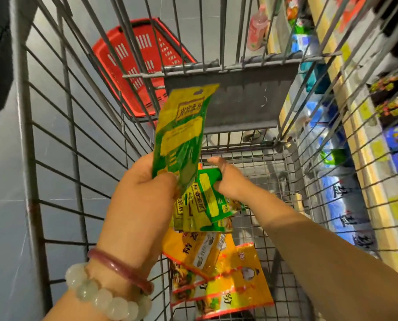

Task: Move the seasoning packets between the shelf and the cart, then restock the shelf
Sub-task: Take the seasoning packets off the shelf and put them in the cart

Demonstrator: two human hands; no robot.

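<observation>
Two grips inside the cart (54, 140): my left hand (142, 193) pinches one green packet (181, 133) upright, right hand (228, 179) clutches a loose fan (202, 205) below it, which may slip onto the yellow packets (219, 274) underneath.

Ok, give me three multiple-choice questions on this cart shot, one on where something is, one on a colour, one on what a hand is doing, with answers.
1. Where do the orange packets lie?
A. on the cart floor
B. in the red basket
C. on the shelf

2. What colour is the basket beyond the cart?
A. blue
B. red
C. grey

3. What is the left hand doing?
A. hanging idle
B. gripping the cart rim
C. holding a green packet upright

Answers: 1 A, they rest on the wire floor below both hands. 2 B, its plastic shows red through the bars. 3 C, thumb and fingers pinch the packet's lower end, while the right hand grips more green packets.
</observation>
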